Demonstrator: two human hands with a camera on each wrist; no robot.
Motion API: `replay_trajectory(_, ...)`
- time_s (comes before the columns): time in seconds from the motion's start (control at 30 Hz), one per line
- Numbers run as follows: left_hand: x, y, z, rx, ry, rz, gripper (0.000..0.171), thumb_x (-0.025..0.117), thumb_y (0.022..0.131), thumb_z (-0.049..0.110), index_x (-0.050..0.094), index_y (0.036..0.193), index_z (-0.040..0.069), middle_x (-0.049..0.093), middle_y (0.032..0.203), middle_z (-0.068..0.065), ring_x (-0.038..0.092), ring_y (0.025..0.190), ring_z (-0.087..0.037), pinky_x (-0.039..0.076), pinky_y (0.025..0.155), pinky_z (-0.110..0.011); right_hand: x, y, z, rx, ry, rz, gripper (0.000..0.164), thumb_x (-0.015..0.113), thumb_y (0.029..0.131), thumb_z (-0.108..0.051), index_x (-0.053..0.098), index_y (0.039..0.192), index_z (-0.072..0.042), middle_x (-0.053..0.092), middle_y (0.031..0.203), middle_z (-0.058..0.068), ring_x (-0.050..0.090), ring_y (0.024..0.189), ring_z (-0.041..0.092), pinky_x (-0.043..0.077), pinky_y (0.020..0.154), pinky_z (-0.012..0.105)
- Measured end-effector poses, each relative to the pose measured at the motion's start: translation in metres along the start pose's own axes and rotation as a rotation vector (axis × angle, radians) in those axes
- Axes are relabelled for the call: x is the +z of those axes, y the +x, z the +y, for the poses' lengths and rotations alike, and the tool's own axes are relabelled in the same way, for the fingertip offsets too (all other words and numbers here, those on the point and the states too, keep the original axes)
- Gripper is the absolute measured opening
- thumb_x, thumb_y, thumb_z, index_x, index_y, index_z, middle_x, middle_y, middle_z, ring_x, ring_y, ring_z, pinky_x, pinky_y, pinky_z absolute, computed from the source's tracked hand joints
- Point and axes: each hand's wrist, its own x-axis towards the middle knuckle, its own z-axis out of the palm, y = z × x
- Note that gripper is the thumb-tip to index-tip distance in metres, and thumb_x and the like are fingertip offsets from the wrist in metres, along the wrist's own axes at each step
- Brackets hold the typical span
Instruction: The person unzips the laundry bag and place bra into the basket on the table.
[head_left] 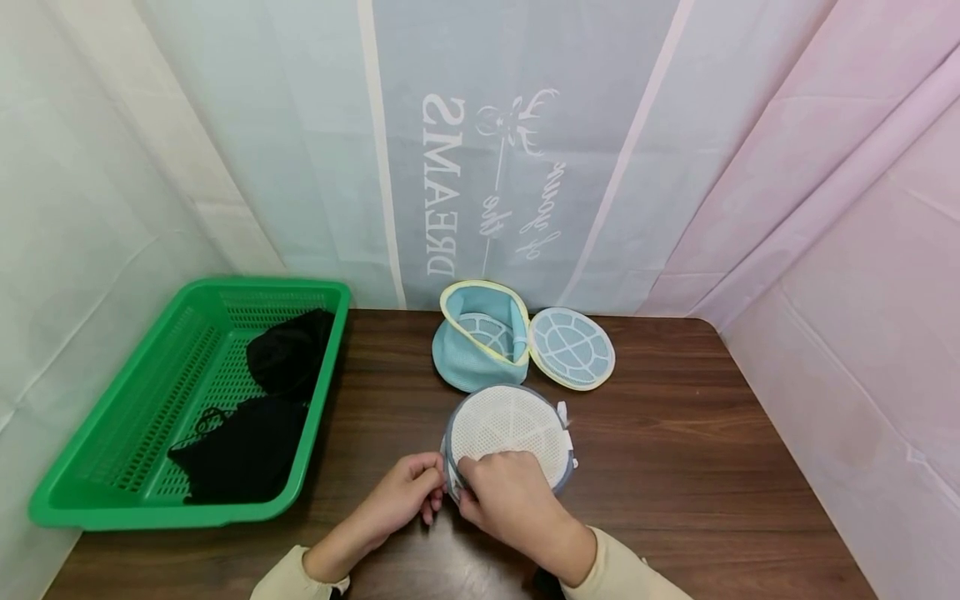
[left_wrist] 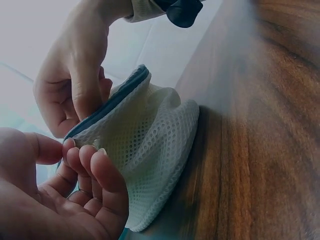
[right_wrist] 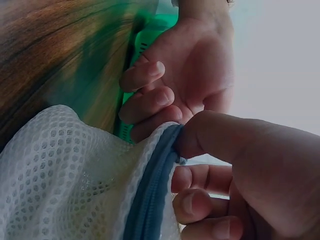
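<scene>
A round white mesh laundry bag (head_left: 510,421) with a grey-blue rim stands on the table in front of the person. Its lid is on top, and a blue zipper (left_wrist: 111,106) runs round the edge. My left hand (head_left: 405,493) pinches the bag's near left edge between thumb and fingertips. Over the near side of the lid, my right hand (head_left: 513,493) grips the zipper edge with thumb and curled fingers, close beside the left fingertips. The right fingers hide the zipper pull in the head view. Small white tabs (head_left: 564,417) stick out on the bag's right side.
Behind it, a light blue mesh bag (head_left: 468,371) with yellow trim stands unzipped, its round lid (head_left: 572,348) folded out to the right. At left is a green plastic basket (head_left: 112,396) holding black cloth items (head_left: 240,450). Curtains (head_left: 315,150) hang behind the wooden table (head_left: 697,467).
</scene>
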Motion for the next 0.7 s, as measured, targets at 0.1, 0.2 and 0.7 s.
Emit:
replay_trajectory(0.1, 0.000, 0.000, -0.001, -0.001, -0.003, -0.006, 0.016, 0.044, 0.093, 0.000, 0.046, 0.085, -0.013, 0.051, 0.072, -0.002, 0.050, 0.060, -0.012, 0.047, 0.051, -0.022, 0.001, -0.001, 0.000, -0.015, 0.012, 0.010, 0.026, 0.077, 0.070, -0.022, 0.051, 0.066, -0.020, 0.047, 0.052, -0.009, 0.053, 0.048, 0.011, 0.038, 0.041, 0.029)
replay_trajectory(0.2, 0.000, 0.000, -0.002, -0.002, -0.009, -0.012, 0.016, 0.044, 0.093, 0.000, 0.046, 0.086, -0.014, 0.051, 0.072, -0.002, 0.050, 0.060, -0.012, 0.047, 0.051, -0.021, 0.000, -0.001, -0.001, -0.032, 0.016, 0.014, 0.024, 0.075, 0.070, -0.020, 0.051, 0.066, -0.020, 0.046, 0.052, -0.009, 0.052, 0.047, 0.010, 0.038, 0.041, 0.029)
replay_trajectory(0.7, -0.002, -0.002, -0.001, -0.006, -0.020, 0.014, 0.013, 0.044, 0.092, -0.001, 0.046, 0.086, -0.012, 0.052, 0.072, -0.002, 0.052, 0.061, -0.012, 0.048, 0.051, -0.021, -0.015, -0.002, 0.012, -0.084, 0.095, 0.108, 0.025, 0.071, 0.074, -0.017, 0.046, 0.069, -0.022, 0.032, 0.054, -0.016, 0.032, 0.047, 0.000, 0.026, 0.041, 0.020)
